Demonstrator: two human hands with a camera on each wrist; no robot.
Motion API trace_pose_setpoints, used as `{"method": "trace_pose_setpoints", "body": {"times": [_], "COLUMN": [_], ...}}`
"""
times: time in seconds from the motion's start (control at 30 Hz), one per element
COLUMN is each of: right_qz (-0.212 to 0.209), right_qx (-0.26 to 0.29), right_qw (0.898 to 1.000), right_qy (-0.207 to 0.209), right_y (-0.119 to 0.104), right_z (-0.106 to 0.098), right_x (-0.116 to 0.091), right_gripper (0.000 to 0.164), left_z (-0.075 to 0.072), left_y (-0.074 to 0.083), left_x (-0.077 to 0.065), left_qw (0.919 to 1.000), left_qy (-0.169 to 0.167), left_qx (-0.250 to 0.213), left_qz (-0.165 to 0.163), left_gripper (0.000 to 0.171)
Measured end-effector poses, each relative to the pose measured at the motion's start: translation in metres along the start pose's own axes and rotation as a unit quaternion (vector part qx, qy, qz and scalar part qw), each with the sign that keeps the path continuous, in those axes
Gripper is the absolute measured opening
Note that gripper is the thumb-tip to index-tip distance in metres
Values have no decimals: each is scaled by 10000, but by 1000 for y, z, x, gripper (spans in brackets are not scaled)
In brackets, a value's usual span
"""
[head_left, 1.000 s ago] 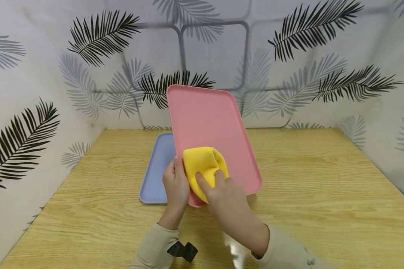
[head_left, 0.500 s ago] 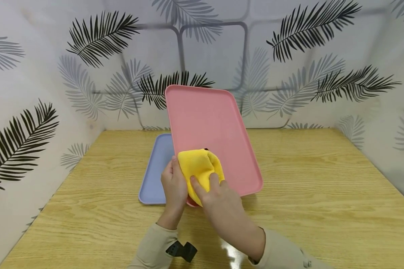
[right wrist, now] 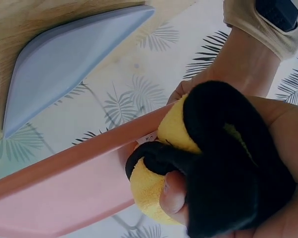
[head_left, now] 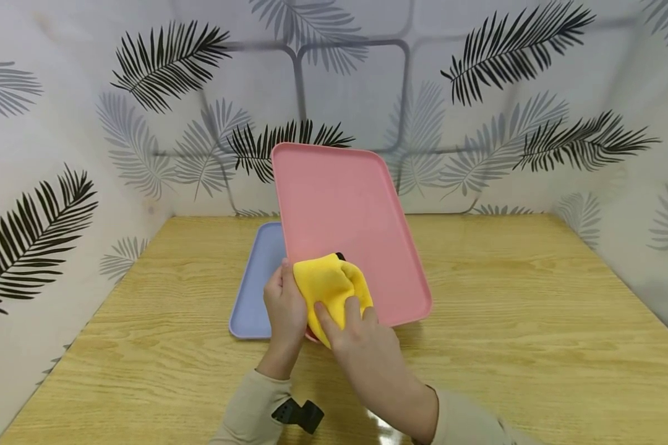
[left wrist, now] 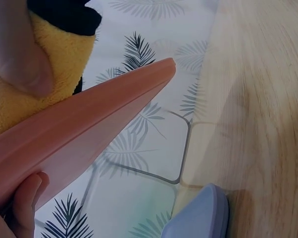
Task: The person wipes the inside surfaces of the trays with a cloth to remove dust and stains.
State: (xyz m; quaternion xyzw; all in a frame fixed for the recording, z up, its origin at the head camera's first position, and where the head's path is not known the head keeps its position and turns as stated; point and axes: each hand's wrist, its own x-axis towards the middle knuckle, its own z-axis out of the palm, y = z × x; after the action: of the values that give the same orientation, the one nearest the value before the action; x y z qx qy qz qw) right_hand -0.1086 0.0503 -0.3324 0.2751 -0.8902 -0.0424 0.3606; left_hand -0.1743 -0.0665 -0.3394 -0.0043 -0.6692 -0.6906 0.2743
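A pink tray (head_left: pixel 345 210) is held up at a tilt in the head view. My left hand (head_left: pixel 286 309) grips its left edge near the lower corner; in the left wrist view, fingers (left wrist: pixel 27 198) curl under the tray. Bunched in my right hand (head_left: pixel 370 358) is a yellow cloth (head_left: pixel 325 284) with a black side, lying against the tray's lower left part. From the right wrist view, the thumb (right wrist: pixel 173 193) pinches the folded cloth, whose black side (right wrist: pixel 228 183) faces the camera. The cloth and right hand cover the tray's lower left corner.
A blue tray (head_left: pixel 256 296) lies flat on the wooden table (head_left: pixel 145 334), partly hidden behind the pink tray and left hand. A wall covering with a leaf pattern (head_left: pixel 167 68) stands behind the table and on both sides. A black device (head_left: pixel 297 415) sits on the left wrist.
My right hand and the yellow cloth have slid a little left and down on the pink tray, toward its lower left corner. My left hand and the tray have barely moved.
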Motion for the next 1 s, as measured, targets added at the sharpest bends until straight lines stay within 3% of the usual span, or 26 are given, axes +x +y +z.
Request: {"method": "trace_pose_setpoints", "body": {"times": [0.3,0.47,0.67,0.8,1.0], "right_qz": [91,168,573,868,1407], "right_qx": [-183,-20,252,626,626], "right_qw": [9997,9997,9975,9923,9803], "right_qy": [139,-161,-317,-617,-1234], "right_y": [4,10,26,42,63], "right_z": [3,1,6,10,16], "right_x": [0,1,3,1,-4], "right_gripper": [44,48,51,58,57], "left_z": [-1,-1,-1,-1,-1], "left_y": [-3,-3,-2,-1,2], "left_x": [1,1,2,3,3], "left_qw": [10000,9999,9994,9992,9990], "left_qy": [-14,-73,-10,38,90], "left_qx": [45,87,213,278,318], "left_qz": [-19,109,267,279,290], "left_gripper": [41,41,40,40,39]}}
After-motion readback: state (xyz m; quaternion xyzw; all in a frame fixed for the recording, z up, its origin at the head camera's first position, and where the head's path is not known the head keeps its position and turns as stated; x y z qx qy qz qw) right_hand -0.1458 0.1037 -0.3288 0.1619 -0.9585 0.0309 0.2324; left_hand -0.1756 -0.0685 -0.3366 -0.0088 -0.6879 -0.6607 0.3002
